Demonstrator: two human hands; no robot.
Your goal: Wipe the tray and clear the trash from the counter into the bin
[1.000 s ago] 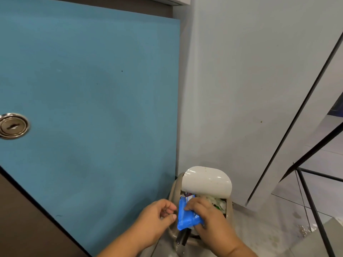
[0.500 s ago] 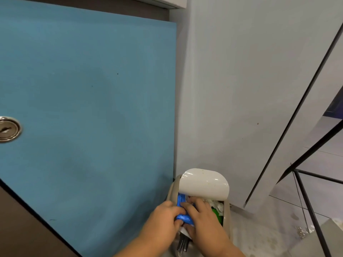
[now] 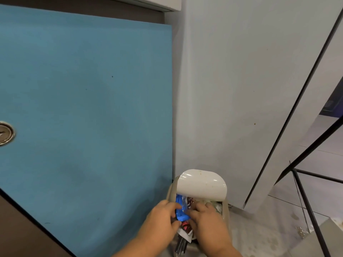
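That bin (image 3: 225,210) looks crammed already, so I'd guess the blue wrapper (image 3: 181,212) may spring back up or slide over the rim onto the floor if they let go too early; the raised white lid (image 3: 201,184) might also drop on their knuckles; the left hand (image 3: 163,217) and right hand (image 3: 206,218) both pinch the wrapper, pushing it into the opening; it's crumpled, shiny blue plastic, sitting atop other packets and black cutlery (image 3: 181,244)

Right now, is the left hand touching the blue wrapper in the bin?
Touching. The head view shows the left hand with its fingertips pressed against the blue wrapper, no gap between them, over the open bin.
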